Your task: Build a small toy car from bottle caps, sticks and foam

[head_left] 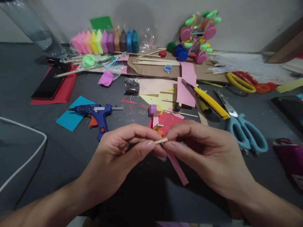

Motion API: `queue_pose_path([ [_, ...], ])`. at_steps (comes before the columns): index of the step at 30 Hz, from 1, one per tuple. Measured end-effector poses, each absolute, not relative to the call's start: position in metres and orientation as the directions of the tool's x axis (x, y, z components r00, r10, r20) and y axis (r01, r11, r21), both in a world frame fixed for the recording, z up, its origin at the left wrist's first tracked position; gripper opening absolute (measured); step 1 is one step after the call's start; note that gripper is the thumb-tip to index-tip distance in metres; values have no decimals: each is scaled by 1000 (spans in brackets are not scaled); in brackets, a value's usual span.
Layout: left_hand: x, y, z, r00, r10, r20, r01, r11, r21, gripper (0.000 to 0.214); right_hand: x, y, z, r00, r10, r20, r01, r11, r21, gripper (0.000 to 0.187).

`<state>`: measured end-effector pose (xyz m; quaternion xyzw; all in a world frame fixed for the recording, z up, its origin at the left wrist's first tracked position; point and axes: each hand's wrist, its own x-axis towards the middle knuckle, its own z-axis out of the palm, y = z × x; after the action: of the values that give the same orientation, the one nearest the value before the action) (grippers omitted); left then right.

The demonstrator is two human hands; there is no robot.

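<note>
Near the front of the dark table my left hand (125, 151) pinches a short pale wooden stick (161, 141) between thumb and fingers. The tips of my right hand (201, 148) meet the stick's other end and are closed on a narrow pink paper strip (177, 167), which hangs down toward the lower right. Where strip and stick meet is partly hidden by my fingers. Just beyond my hands stands a small piece with a purple and yellow clay top (155, 109) and short stick ends, beside red paper (169, 121).
A blue hot glue gun (94, 110) lies on blue paper at left. To the right are a yellow utility knife (210, 102) and blue-handled scissors (241, 126). Behind stand colored clay packs (111, 42), wooden sticks (158, 62) and a clay-and-stick model (199, 34). A white cable (35, 130) curves at left.
</note>
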<state>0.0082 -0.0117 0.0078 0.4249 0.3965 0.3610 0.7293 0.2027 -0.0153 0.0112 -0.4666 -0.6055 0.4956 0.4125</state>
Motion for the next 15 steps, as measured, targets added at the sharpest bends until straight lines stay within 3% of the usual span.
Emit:
queue_pose_path([
  [7,9,-14,7,342,933,-117,-7,127,992,10,204,-14,15,-262,964,-44,157,-2,-988,11],
  [10,10,-14,7,368,919,-145,-37,171,985,10,203,-14,13,-246,969,24,177,70,-982,12],
  [15,10,-11,10,410,877,-251,-108,320,941,6,205,-13,8,-266,929,257,277,329,-903,5],
])
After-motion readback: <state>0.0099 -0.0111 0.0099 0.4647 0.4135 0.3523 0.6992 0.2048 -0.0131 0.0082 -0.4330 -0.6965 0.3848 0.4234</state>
